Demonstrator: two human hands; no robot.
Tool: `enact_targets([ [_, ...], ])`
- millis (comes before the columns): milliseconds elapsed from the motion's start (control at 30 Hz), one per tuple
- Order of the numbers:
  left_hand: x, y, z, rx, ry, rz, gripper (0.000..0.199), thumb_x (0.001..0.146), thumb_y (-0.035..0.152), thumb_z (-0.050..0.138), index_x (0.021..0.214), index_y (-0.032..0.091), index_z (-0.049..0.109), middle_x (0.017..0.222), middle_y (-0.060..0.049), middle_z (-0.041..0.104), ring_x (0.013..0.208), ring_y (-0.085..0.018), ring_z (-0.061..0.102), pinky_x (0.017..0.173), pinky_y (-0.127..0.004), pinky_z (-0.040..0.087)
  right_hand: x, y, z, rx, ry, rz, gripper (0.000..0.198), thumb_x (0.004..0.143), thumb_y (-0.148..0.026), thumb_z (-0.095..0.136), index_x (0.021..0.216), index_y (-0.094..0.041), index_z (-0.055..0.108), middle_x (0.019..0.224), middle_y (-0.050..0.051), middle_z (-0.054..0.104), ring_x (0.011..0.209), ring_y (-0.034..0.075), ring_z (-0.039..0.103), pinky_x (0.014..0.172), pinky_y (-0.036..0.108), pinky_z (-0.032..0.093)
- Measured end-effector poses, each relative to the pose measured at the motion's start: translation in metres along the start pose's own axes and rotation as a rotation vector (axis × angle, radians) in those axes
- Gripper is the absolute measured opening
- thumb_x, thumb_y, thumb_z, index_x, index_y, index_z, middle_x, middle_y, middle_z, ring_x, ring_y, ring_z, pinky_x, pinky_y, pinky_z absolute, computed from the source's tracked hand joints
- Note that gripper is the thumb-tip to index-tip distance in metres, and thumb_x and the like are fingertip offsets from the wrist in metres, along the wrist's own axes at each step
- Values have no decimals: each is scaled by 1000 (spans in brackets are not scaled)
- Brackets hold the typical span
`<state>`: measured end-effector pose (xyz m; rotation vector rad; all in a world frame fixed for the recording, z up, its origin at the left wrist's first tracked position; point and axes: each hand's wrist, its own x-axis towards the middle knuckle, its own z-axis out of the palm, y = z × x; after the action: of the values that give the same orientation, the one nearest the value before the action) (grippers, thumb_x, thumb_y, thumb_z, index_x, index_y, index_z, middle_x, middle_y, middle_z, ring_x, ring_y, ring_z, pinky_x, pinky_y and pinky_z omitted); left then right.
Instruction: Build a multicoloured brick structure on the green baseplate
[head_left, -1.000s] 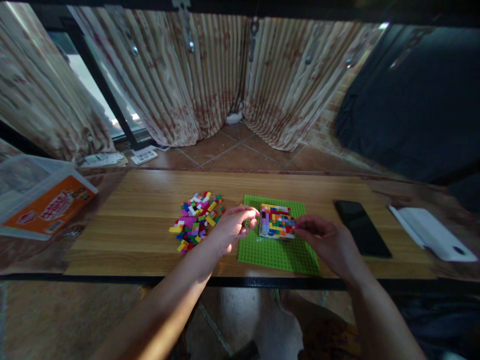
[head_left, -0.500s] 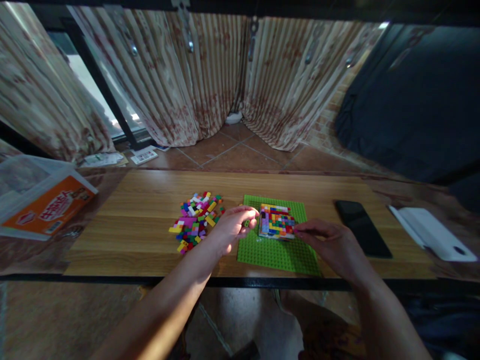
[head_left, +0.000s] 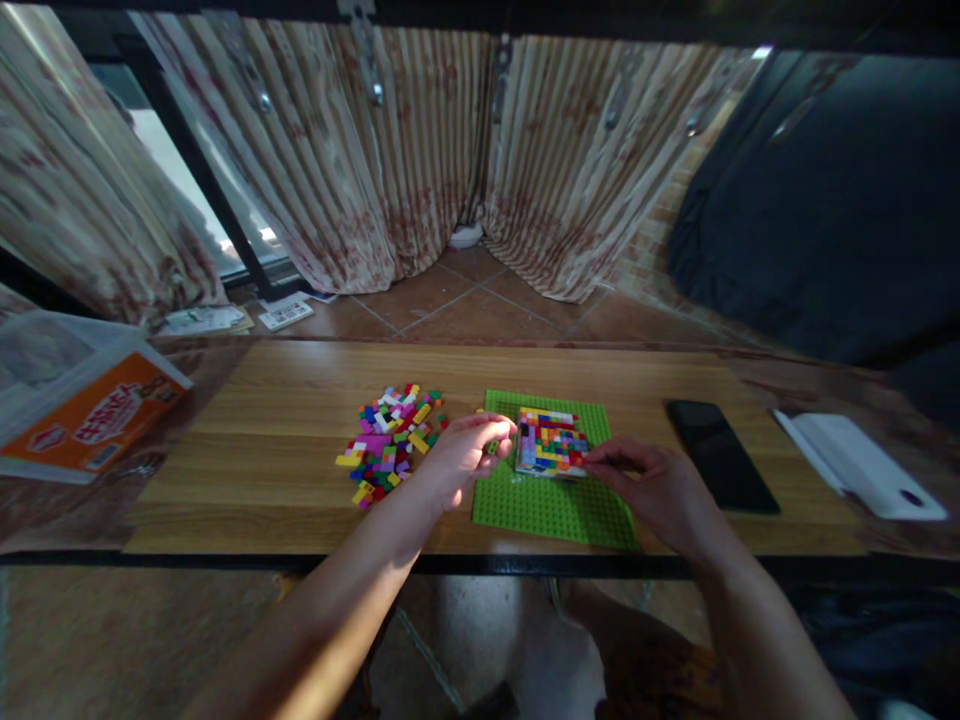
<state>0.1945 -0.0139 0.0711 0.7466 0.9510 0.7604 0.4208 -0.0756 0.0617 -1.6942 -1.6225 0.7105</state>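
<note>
A low block built of many-coloured toy bricks (head_left: 551, 440) stands on a green studded baseplate (head_left: 547, 515). My right hand (head_left: 652, 485) is at the block's near right corner, thumb and forefinger pinched together against it. Whatever lies between those fingertips is too small to name. My left hand (head_left: 476, 450) hovers over the baseplate's left edge, just left of the block, its fingers curled closed. A bit of green shows between them; whether that is a brick or the baseplate behind, I cannot tell. Loose bricks (head_left: 386, 440) lie heaped left of my left hand.
A black phone (head_left: 721, 455) lies right of the baseplate on the wooden table (head_left: 247, 450). Further right is a white object with a dark oval spot (head_left: 862, 465). At the left stands a clear plastic box with an orange label (head_left: 97, 410). Curtains (head_left: 420, 150) hang behind.
The whole view has shifted very slightly. Both hands keep nearly the same place and pose, the right one still at the block's corner.
</note>
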Motion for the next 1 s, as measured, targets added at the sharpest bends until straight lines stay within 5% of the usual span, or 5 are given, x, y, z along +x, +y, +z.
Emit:
enact_targets([
  [500,-3,3,2,51,20,-28,5,73,18,61,73,14,63,54,4,50,40,-2,33,41,-16,13,6,3,-2,-84,-73,102,39,81,-55,59,78,-17,70,67,3,68,61,16,60,53,25,42],
  [1000,0,1,3,2,64,-34,2,71,15,64,70,14,65,60,1,55,48,-4,42,42,-15,19,7,3,2,-94,-88,65,38,84,-52,55,72,-17,67,62,1,64,59,15,57,54,26,40],
])
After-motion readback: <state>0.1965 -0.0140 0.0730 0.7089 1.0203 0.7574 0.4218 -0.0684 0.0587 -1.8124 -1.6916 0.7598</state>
